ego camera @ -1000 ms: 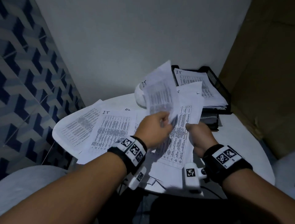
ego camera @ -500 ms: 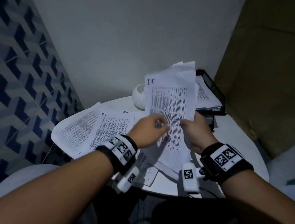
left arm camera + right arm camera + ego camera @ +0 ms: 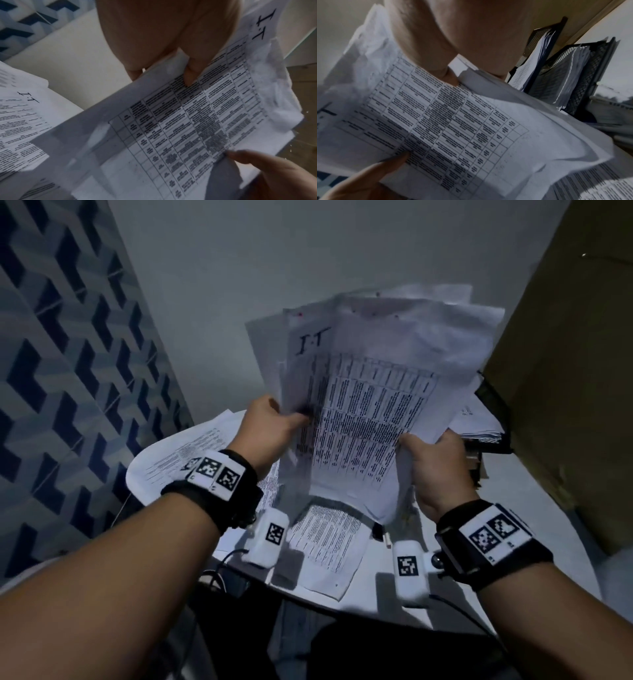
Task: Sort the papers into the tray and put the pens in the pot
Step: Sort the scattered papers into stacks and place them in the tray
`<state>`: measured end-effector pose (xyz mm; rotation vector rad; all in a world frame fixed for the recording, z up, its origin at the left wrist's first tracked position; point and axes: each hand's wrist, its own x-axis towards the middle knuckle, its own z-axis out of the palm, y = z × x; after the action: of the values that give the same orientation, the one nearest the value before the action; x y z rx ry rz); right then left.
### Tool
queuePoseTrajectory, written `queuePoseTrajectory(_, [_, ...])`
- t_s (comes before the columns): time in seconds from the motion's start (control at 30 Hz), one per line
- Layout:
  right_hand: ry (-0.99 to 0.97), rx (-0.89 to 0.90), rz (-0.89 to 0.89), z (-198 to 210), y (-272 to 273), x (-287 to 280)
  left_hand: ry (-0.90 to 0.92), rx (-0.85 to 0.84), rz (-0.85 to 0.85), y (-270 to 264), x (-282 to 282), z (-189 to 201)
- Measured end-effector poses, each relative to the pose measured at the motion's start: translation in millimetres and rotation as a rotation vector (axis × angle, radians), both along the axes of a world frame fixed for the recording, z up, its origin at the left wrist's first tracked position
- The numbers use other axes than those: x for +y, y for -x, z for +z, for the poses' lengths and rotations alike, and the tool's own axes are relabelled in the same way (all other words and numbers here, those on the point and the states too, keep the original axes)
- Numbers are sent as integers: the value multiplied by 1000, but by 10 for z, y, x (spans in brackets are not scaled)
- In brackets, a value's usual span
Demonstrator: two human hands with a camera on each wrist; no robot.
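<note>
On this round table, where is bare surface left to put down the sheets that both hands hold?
Bare table shows on the right, between the right hand, the black mesh tray and the cardboard box. The left and near-middle are crowded with loose papers.

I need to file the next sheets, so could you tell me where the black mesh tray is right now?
In the head view the black mesh tray sits at the table's far right against the cardboard box, mostly hidden behind the raised papers.
</note>
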<state>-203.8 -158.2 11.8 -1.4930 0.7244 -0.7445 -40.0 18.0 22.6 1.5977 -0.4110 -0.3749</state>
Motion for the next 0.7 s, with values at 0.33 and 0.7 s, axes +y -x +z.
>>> queuePoseTrajectory(0.33, [-25, 15, -61, -166, -211, 165, -73, -101, -109, 67, 193, -181])
queuePoseTrajectory(0.7, [-41, 110, 40, -205, -193, 155, 29, -54, 11, 24, 253, -160])
